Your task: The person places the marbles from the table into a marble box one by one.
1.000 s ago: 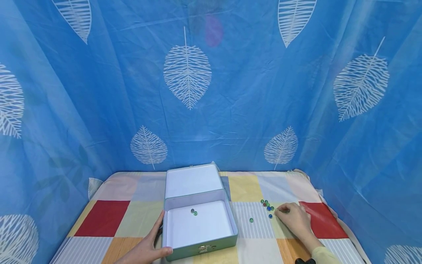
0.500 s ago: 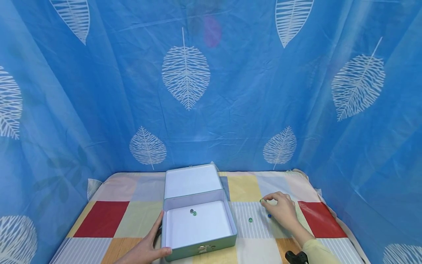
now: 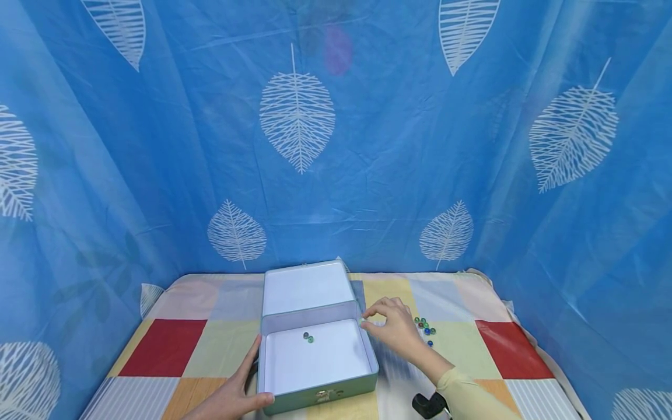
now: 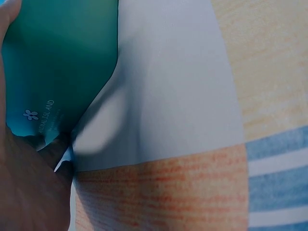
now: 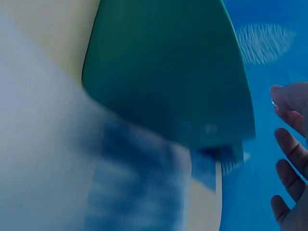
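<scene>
An open green tin box (image 3: 294, 402) with a white inside stands in the middle of the head view, its lid (image 3: 308, 287) folded back. Two marbles, one dark (image 3: 306, 335) and one green (image 3: 311, 339), lie on its floor. My left hand (image 3: 233, 394) holds the box's near left corner, thumb at the front and fingers along the left side; the left wrist view shows the hand (image 4: 33, 178) against the green wall. Over the box's right rim, my right hand (image 3: 396, 329) pinches a small pale-green marble (image 3: 363, 320) between thumb and forefinger, mostly hidden by the fingertips.
Several green, blue and red marbles (image 3: 427, 331) are grouped on the patchwork cloth (image 3: 462, 350) right of the box. A lone blue marble (image 3: 430, 343) lies just in front of them. A blue leaf-print curtain (image 3: 367, 175) encloses the back and sides.
My right hand picked a green marble from around the group on the right and carried it left to the box's right rim. The left hand and the box stayed in place.
</scene>
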The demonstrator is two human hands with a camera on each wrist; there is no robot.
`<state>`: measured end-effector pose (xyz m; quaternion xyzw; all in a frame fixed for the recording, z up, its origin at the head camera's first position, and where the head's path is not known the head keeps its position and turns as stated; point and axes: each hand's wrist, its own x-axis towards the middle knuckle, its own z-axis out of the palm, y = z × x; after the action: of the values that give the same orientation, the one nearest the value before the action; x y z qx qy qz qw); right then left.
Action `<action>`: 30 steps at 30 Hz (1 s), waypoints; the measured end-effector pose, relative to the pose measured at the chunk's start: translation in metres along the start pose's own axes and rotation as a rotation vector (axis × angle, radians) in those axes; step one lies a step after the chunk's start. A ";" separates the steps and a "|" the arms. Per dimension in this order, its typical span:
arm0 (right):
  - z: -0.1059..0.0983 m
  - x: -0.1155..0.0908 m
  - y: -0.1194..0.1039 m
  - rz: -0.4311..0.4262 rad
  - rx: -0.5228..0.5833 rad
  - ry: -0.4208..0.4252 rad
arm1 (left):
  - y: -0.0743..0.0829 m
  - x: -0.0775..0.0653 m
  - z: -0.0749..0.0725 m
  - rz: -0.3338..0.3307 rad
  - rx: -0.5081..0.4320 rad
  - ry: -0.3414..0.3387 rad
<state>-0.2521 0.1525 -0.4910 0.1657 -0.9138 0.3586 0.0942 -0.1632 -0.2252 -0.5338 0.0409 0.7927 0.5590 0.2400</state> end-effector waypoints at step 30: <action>0.036 0.005 -0.036 -0.193 -0.016 -0.102 | 0.000 -0.002 0.000 0.012 0.041 0.011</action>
<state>-0.2455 0.1018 -0.4931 0.2699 -0.9002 0.3316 0.0830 -0.1613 -0.2255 -0.5336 0.0472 0.8049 0.5444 0.2314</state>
